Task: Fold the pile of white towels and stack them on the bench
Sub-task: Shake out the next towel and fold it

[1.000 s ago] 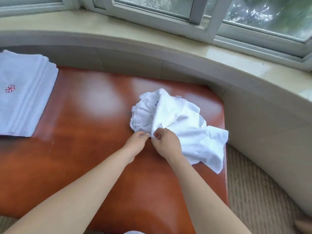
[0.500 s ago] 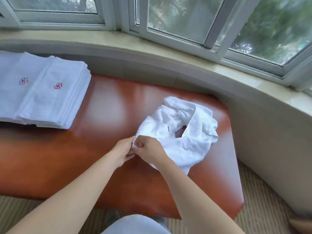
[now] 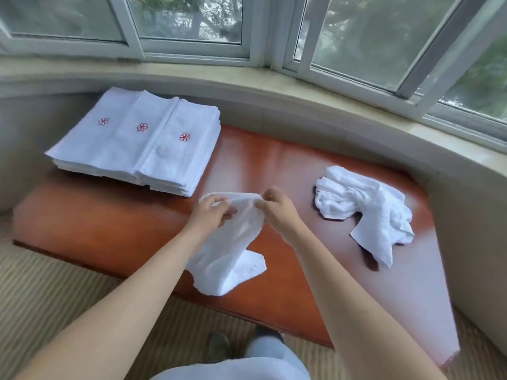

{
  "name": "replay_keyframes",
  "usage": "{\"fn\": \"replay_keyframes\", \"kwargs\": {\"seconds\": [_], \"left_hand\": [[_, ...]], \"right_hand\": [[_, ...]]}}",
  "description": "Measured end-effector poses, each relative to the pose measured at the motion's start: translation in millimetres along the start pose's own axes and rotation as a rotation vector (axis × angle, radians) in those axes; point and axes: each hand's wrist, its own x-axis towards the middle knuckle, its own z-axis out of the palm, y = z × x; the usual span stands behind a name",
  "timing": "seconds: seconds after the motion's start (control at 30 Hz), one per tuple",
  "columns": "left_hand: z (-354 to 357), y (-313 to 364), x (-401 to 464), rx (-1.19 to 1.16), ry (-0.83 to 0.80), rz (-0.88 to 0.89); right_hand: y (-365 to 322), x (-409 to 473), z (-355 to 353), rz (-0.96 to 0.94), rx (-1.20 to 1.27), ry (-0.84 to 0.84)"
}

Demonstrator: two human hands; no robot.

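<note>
1. Both forearms reach forward from the bottom of the view over the near edge of the table [image 3: 115, 223]; the hands meet above its middle, knuckles up, wrists roughly level.
2. Left hand [image 3: 210, 215]: grip pinched on the top edge of the towel [image 3: 227, 259], fingers curled over the cloth; the thumb is hidden, so how it lies I cannot tell.
3. Right hand [image 3: 277, 211]: grip also pinched on that same top edge, just beside the left hand, fingertips bunched and pointing toward it.
4. The towel hangs from the two hands in a loose drape; its lower end lies crumpled at the table's near edge, between the forearms.
5. The pile [image 3: 367, 212] of unfolded white towels lies rumpled on the right part of the table, well apart from the hands; one corner trails toward the near side.
6. The stacks [image 3: 142, 146] of folded towels, three side by side with small red flower marks on top, sit on the left far part of the table, near the window sill [image 3: 274, 86].
</note>
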Motion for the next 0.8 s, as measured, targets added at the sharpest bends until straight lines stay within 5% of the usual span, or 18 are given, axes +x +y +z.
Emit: {"fn": "replay_keyframes", "kwargs": {"seconds": [0.1, 0.2, 0.43, 0.57, 0.7, 0.8], "left_hand": [[5.0, -6.0, 5.1, 0.021, -0.076, -0.004], [8.7, -33.7, 13.8, 0.045, -0.078, -0.126], [12.7, -126.3, 35.7, 0.429, -0.162, -0.299], [25.7, -149.5, 56.9, 0.600, -0.175, -0.306], [41.2, -154.3, 80.6, 0.696, -0.074, -0.331], [52.6, -151.8, 101.6, 0.754, 0.079, -0.366]], "right_hand": [[38.7, 9.6, -31.2, 0.195, 0.151, 0.178], [96.7, 8.9, -52.0, 0.310, -0.180, 0.280], [177.1, 1.9, -22.2, 0.510, -0.336, -0.071], [194.4, 16.2, -17.3, 0.484, -0.346, -0.126], [210.2, 40.0, -33.5, 0.419, -0.378, 0.082], [225.6, 63.1, -56.0, 0.606, -0.269, 0.219]]}}
